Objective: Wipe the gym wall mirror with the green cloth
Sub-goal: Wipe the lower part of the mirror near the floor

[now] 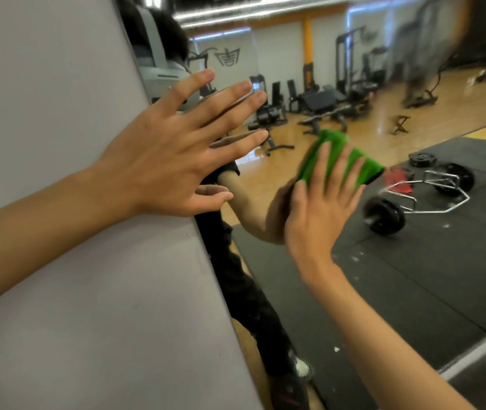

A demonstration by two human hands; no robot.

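Caught mid-wipe, I'd say. The right hand (318,214) is flat, fingers straight and a bit spread, pressing the green cloth (367,170) against the wall mirror (413,276). It isn't gripping the cloth, just pinning it to the glass with the fingers. The cloth sits around the middle of the mirror, right of the person's own reflection and just left of the reflected trap bar (431,190).

The left hand (159,155) is also wide open with fingers splayed. Its palm lies over the edge of the grey wall panel (43,99) and its fingertips reach onto the glass, so it looks like a brace and holds nothing.

Progress-wise, hard to call. The hand and cloth are motion-blurred, so the wiping seems to be underway. There are little white specks (354,258) low down, and I can't tell whether they're on the glass or on the reflected floor mat. The upper right looks smeary, but that could be camera blur. My guess is that plenty of the mirror is left, especially the lower and far-right parts.

The cloth looks folded into a pad lying flat on the glass. Its long side seems to run from upper left down to lower right, across the fingers, which point up and slightly right. It's blurry, so don't quote me on that.
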